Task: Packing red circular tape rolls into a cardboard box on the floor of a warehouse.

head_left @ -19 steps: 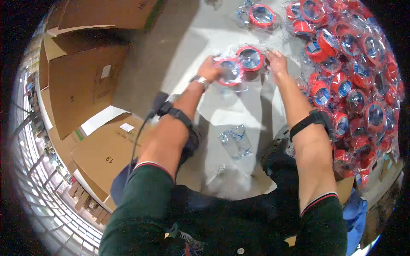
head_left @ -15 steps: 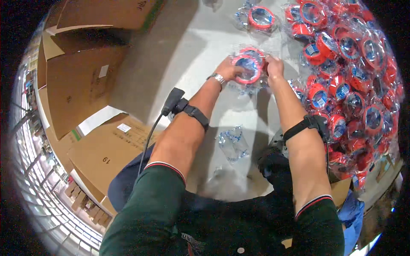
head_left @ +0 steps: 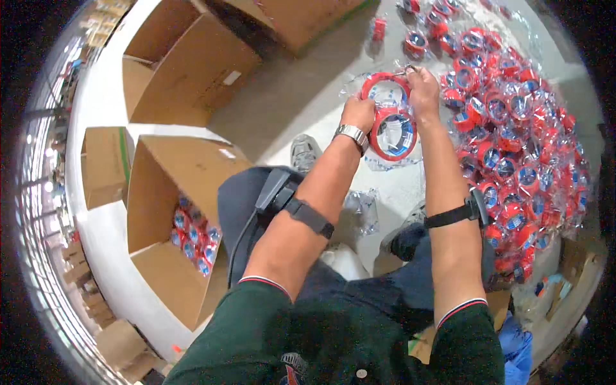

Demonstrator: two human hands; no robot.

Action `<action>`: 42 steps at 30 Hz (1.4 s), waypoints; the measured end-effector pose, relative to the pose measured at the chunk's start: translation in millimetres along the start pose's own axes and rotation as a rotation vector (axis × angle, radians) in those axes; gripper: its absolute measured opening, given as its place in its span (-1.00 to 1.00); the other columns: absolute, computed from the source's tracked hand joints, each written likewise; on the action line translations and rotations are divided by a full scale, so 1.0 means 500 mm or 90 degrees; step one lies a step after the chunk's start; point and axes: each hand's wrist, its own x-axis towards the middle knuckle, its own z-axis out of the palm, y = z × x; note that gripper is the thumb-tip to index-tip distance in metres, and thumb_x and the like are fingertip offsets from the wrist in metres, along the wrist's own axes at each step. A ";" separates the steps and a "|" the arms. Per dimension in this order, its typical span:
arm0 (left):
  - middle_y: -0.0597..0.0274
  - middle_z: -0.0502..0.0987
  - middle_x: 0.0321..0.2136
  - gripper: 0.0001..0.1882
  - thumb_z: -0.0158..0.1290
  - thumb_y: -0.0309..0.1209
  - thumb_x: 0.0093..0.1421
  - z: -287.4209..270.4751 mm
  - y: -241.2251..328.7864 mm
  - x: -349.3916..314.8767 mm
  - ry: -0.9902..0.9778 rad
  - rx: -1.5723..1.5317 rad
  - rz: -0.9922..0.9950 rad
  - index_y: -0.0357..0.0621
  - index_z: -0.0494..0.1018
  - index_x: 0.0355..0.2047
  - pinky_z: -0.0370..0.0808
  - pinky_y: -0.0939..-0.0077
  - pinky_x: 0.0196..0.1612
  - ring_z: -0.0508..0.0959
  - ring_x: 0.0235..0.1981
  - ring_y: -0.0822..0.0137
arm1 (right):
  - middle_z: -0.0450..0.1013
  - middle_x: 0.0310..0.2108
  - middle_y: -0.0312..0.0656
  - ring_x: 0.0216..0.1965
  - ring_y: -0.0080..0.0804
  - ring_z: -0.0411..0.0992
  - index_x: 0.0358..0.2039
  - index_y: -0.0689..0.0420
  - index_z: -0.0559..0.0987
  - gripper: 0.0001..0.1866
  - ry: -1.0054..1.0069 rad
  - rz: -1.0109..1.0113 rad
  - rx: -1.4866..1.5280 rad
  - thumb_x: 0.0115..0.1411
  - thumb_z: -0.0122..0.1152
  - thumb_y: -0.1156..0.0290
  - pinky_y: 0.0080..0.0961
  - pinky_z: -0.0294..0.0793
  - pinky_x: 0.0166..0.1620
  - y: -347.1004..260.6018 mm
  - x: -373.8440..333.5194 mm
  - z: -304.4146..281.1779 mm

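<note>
Two rolls of red tape in clear plastic film are between my hands, one beyond the other. My left hand point(head_left: 358, 115) grips the left side where the rolls meet, its fingers partly hidden behind them. At the far right edge, my right hand point(head_left: 423, 96) pinches the film and the rim of the farther roll point(head_left: 367, 85). The nearer roll point(head_left: 416, 136) hangs just below, its blue-printed core facing me. To the right of my hands lies a large heap of similar wrapped red tape rolls point(head_left: 507, 168).
An open cardboard box point(head_left: 183, 160) at the left holds several wrapped rolls point(head_left: 196, 237). Another open box point(head_left: 192, 70) lies farther off. A loose piece of clear film point(head_left: 364, 212) is on the floor between my shoes. A few stray rolls point(head_left: 416, 42) lie beyond my hands.
The view has turned left, bringing the box with rolls into sight. The two held rolls, overlapping before, now lie apart, one beyond the other. Both hands still hold them.
</note>
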 end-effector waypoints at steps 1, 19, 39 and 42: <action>-0.10 0.49 -0.25 -0.53 0.00 -0.24 0.07 -0.041 0.020 -0.040 -0.010 0.113 0.055 -0.41 0.37 -0.13 0.41 0.44 -0.18 0.51 -0.24 0.25 | 0.46 -0.50 -0.27 -0.44 -0.60 0.35 -0.38 0.26 0.53 -0.78 0.004 -0.024 0.001 0.15 0.05 0.35 -0.58 0.34 -0.31 -0.037 -0.026 0.024; 0.31 0.50 -0.58 -0.81 0.00 -0.41 0.12 -0.337 0.068 -0.588 0.008 -0.408 0.213 -0.31 0.50 -0.43 0.38 0.57 -0.54 0.44 -0.60 0.53 | 0.44 -0.29 -0.10 -0.22 -0.13 0.38 -0.51 0.17 0.42 -0.95 -0.124 -0.806 -0.402 0.00 0.08 0.49 -0.27 0.30 -0.10 -0.536 -0.565 0.170; 0.20 0.53 -0.47 -0.66 0.03 -0.24 0.10 -0.485 -0.052 -0.574 0.196 -0.202 0.214 -0.30 0.48 -0.29 0.41 0.46 -0.40 0.47 -0.50 0.41 | 0.40 -0.32 -0.18 -0.20 -0.11 0.36 -0.52 0.14 0.44 -0.89 -0.434 -0.885 -0.555 -0.13 0.16 0.54 -0.27 0.31 -0.09 -0.517 -0.713 0.295; 0.31 0.51 -0.47 -0.72 0.04 -0.25 0.11 -0.570 -0.069 -0.587 0.308 -0.196 0.278 -0.24 0.49 -0.32 0.43 0.47 -0.38 0.46 -0.49 0.45 | 0.41 -0.29 -0.08 -0.21 -0.20 0.38 -0.48 0.18 0.45 -0.90 -0.349 -0.762 -0.312 -0.08 0.13 0.54 -0.30 0.38 -0.11 -0.524 -0.681 0.284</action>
